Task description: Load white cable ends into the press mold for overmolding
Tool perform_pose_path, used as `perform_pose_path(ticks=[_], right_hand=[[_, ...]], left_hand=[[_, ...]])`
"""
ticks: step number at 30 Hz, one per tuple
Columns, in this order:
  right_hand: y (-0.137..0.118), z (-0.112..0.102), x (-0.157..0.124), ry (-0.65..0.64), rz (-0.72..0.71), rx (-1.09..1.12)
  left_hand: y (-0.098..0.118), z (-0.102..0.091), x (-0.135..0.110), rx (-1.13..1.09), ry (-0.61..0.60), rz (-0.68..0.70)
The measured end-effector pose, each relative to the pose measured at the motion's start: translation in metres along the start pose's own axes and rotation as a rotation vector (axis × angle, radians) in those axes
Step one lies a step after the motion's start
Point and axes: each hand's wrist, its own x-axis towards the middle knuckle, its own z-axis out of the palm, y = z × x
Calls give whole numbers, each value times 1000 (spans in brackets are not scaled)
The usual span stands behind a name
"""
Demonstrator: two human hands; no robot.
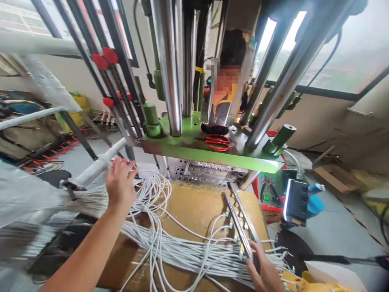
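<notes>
Gripping metal bars at right with right hand, apart from left hand of unclear hold, probably positioning, needing steadiness next.

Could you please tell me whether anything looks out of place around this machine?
The red-handled scissors look a little odd: they lie loose on the green plate, beside a black dish. The white cables near the left hand loop untidily. I see no obvious spill.
</notes>
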Motion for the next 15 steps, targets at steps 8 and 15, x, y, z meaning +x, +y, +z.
perform_pose_path(ticks=[8,15], right_hand=[[-37,-25,22,-68,-19,279],[-67,-39,69,-276,-177,286]], left_hand=[[-41,77,-112,191,-977,-206],[-51,84,-96,324,-1022,16]])
